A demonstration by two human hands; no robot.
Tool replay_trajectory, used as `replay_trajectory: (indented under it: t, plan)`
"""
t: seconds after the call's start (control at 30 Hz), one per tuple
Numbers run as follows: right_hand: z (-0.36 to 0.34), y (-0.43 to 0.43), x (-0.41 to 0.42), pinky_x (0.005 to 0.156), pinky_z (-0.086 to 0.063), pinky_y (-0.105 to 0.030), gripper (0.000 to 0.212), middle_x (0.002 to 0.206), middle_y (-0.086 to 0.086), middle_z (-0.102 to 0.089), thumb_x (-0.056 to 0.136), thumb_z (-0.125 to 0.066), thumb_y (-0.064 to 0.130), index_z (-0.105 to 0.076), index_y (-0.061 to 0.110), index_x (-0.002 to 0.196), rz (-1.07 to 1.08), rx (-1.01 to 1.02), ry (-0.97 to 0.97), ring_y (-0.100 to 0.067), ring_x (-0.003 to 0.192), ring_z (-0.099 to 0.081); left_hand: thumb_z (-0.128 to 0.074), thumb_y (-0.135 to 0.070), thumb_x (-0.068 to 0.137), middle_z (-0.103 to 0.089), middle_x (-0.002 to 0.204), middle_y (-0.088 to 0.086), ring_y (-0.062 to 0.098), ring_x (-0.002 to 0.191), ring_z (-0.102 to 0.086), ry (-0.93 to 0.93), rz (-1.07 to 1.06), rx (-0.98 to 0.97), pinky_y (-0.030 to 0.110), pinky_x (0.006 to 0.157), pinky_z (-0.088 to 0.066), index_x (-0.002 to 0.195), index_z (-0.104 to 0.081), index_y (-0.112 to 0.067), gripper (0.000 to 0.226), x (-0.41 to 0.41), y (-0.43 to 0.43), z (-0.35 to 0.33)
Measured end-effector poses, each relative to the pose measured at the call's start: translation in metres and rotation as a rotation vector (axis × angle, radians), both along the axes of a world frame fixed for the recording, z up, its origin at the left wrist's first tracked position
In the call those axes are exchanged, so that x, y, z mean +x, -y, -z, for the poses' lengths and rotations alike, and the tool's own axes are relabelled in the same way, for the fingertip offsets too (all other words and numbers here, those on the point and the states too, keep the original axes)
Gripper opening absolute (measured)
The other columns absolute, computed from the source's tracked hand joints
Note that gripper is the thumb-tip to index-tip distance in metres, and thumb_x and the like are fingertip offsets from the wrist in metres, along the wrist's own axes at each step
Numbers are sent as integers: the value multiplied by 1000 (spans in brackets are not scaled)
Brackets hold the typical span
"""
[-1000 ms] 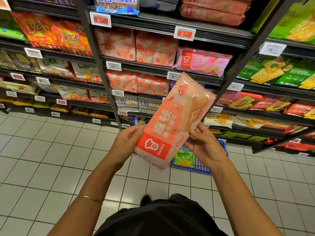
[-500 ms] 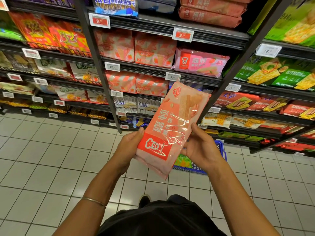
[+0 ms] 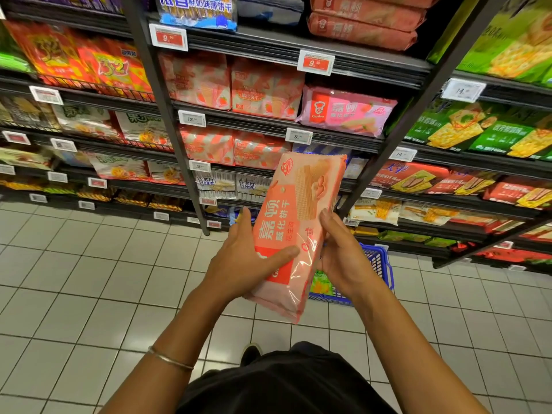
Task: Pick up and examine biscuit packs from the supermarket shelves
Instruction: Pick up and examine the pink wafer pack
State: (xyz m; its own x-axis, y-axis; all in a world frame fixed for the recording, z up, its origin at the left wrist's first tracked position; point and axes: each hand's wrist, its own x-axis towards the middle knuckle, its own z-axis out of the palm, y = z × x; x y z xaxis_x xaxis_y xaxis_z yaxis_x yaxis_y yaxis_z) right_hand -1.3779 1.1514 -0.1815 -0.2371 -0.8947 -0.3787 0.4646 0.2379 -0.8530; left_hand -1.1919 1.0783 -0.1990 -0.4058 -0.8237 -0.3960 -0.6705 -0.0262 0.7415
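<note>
While both hands grip it, the wafer pack (image 3: 298, 234) stands nearly upright above the tiled floor (image 3: 89, 279), near the shelves (image 3: 268, 127). Left hand (image 3: 248, 264) thumb lies across its front; right hand (image 3: 343, 252) clasps the right edge.

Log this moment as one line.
step: examine | wafer pack: front to camera | left hand: grips, thumb across front | right hand: grips right edge | basket: on floor
</note>
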Motion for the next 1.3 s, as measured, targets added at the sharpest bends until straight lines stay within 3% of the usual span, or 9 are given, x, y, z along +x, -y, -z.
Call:
replay_trajectory:
  t: [0.2, 0.37, 0.5, 0.7, 0.9, 1.1, 1.17, 1.23, 1.3]
  plan:
    - [-2, 5, -1, 97, -55, -65, 61, 130, -6, -72, 85, -66, 51, -57, 23, 138, 17, 48, -54, -30, 120, -69, -52, -107, 44, -23, 168, -4, 23, 147, -40, -12, 42, -39, 59, 111, -45, 162, 7, -39, 148, -7, -1, -11]
    - [5, 6, -2, 85, -61, -60, 60, 117, -1, -77, 81, -70, 50, -57, 24, 133, 45, 58, -182, -25, 109, -74, -68, -74, 75, -36, 151, -8, 17, 136, -47, -240, 138, -15, 54, 109, -49, 156, -12, -54, 100, -17, -2, -17]
    - [8, 5, -4, 73, -64, -39, 63, 111, 6, -78, 81, -73, 51, -52, 25, 134, 43, 64, -216, -18, 104, -76, -75, -83, 56, -26, 149, -13, 13, 133, -40, -195, 168, -32, 46, 106, -48, 155, -2, -54, 127, -29, -7, -17]
    - [5, 2, -16, 91, -60, -58, 65, 120, -12, -73, 81, -75, 57, -56, 23, 133, 30, 90, -180, -32, 116, -71, -83, -67, 59, -52, 141, -10, 14, 123, -62, -406, 95, 118, 47, 98, -59, 141, -33, -58, 97, -35, 2, -10]
    - [-3, 1, -25, 110, -46, -62, 77, 139, -21, -62, 78, -74, 53, -51, 22, 144, 15, 123, -37, -38, 133, -58, -85, -53, 65, -73, 117, -22, 6, 108, -73, -610, 132, 434, 21, 75, -60, 132, -50, -51, 76, -42, 6, -7]
    - [-7, 12, -38, 103, -54, -57, 78, 128, -14, -70, 78, -76, 49, -46, 26, 146, 93, 136, -66, -33, 123, -67, -84, -63, 65, -54, 152, -2, 29, 131, -61, -634, 117, 571, 54, 108, -51, 161, -29, -36, 114, -64, 11, -8]
    - [-8, 19, -46, 97, -57, -53, 82, 131, -11, -68, 74, -80, 47, -47, 28, 146, 168, 115, -99, -29, 119, -69, -72, -65, 84, -46, 158, -1, 31, 137, -56, -549, 39, 583, 58, 112, -46, 163, -25, -33, 97, -77, 19, -8]
    - [-8, 28, -58, 93, -58, -51, 90, 133, -9, -67, 69, -85, 46, -44, 30, 147, 250, 73, -109, -25, 115, -71, -52, -71, 93, -60, 148, 1, 27, 130, -63, -483, 5, 665, 55, 106, -51, 151, -48, -37, 68, -80, 28, -5]
    - [-9, 37, -71, 91, -57, -51, 99, 127, -6, -71, 65, -88, 44, -38, 32, 150, 311, 27, -92, -22, 112, -72, -47, -81, 84, -74, 130, 2, 24, 117, -72, -472, -15, 812, 48, 94, -55, 128, -71, -40, 65, -78, 33, -3]
